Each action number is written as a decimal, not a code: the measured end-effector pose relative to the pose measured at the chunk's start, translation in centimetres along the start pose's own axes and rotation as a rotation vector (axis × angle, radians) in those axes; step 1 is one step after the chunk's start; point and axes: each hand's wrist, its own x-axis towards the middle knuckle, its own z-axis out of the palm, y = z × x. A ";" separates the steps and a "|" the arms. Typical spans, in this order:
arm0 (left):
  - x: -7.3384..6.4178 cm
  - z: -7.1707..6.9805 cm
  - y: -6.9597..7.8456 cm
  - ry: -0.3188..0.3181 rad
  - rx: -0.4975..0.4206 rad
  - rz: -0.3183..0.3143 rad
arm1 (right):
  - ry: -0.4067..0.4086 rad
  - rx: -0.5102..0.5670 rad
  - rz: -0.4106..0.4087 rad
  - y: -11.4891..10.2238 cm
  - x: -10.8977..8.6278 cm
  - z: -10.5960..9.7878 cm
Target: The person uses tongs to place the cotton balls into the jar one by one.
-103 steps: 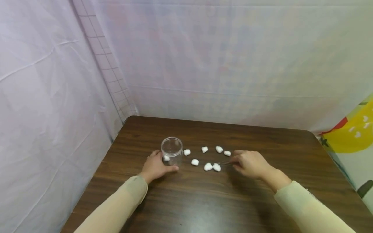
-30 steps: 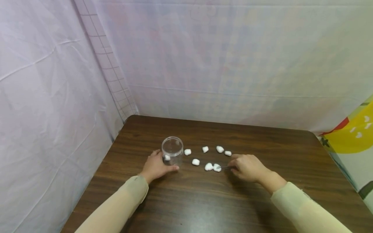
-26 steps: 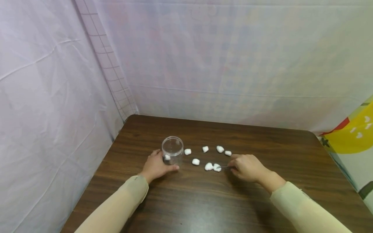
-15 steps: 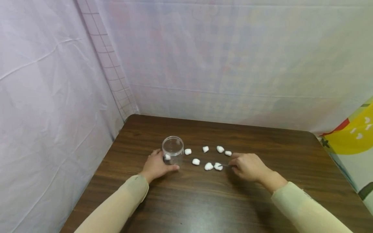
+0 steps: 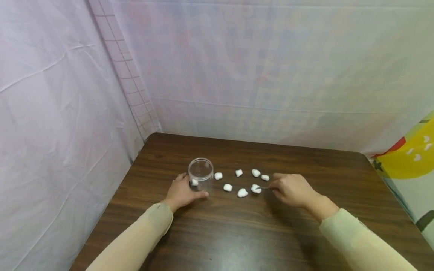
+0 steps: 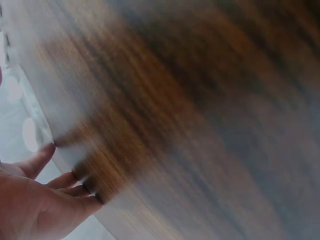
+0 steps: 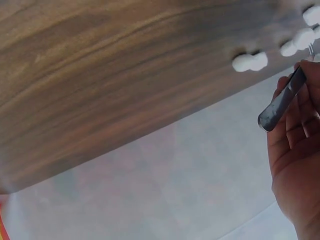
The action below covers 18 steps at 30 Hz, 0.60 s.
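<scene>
A clear plastic jar (image 5: 204, 184) stands upright and uncovered on the brown wood-grain table, with one white cotton ball (image 5: 194, 182) inside. My left hand (image 5: 181, 192) holds the jar low on its left side, the thumb reaching along the front; the left wrist view shows its fingertips (image 6: 100, 200) down at the tabletop. In my right hand (image 5: 292, 189) are metal tweezers (image 7: 282, 105), pinched between thumb and fingers. Their tips are on a cotton ball (image 5: 255, 189) at the right end of the front row, apart from its neighbour (image 5: 242, 193).
Several more cotton balls lie between the jar and my right hand, such as one beside the jar (image 5: 218, 175) and one at the back (image 5: 255, 172). The table (image 5: 217, 229) meets a pale curtain (image 5: 271, 75) behind. A yellow patterned cloth (image 5: 411, 154) hangs at right.
The tweezers have gone from beside the right front cotton ball onto it, and have drawn it up and right, away from its neighbour. The left hand and jar have stayed in place.
</scene>
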 end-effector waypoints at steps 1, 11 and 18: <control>0.0 0.0 0.0 -0.001 -0.002 -0.001 | 0.006 0.006 -0.002 0.0 0.1 -0.1; 0.0 -0.2 0.1 0.004 -0.007 0.007 | 0.060 -0.011 -0.038 -0.1 3.1 -2.4; 0.0 -0.1 0.0 -0.010 0.008 0.000 | 0.115 -0.014 -0.094 -1.5 6.9 -4.7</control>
